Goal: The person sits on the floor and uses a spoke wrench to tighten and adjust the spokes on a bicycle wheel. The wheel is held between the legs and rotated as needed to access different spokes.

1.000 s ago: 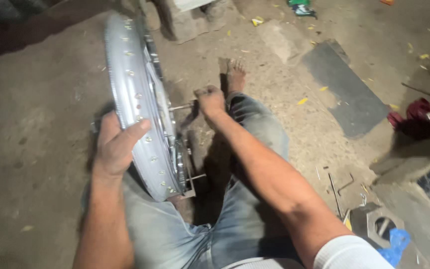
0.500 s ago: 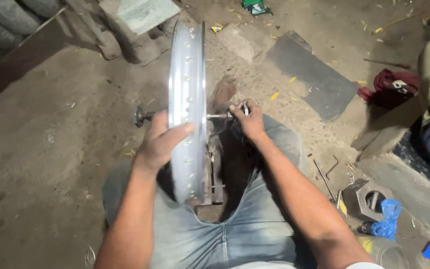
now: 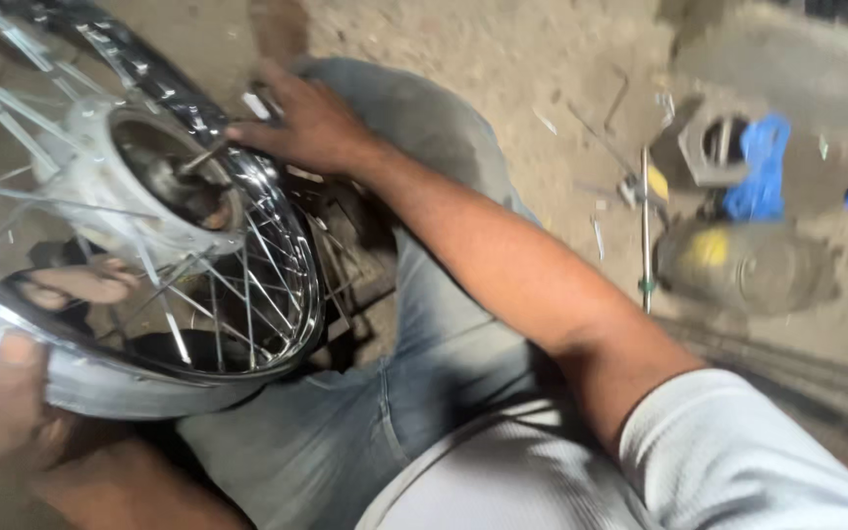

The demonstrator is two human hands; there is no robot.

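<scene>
Person sits on the dirt floor, legs in blue jeans, w/ a chrome spoked wheel tilted across the lap at left of frame. Wheel's rim runs along the near-left; grey hub sits in the middle w/ thin spokes fanning out to the rim.

Left hand, near-left corner: fingers wrapped shut round the rim's near edge, thumb on top, gripping it.

Right hand, far side of the wheel: lies on the rim's far edge, fingers curled. A small pale item shows just at the fingertips; can't tell what it is, or whether the fingers truly pinch it – too blurred.

A bare foot shows through the spokes, under the wheel.

Right of the leg, on the floor: a thin metal rod, a grey hex-shaped metal part, a blue rag just beside it, and a roundish dark metal casing w/ a yellow patch, nearer. All well apart from both hands.
</scene>
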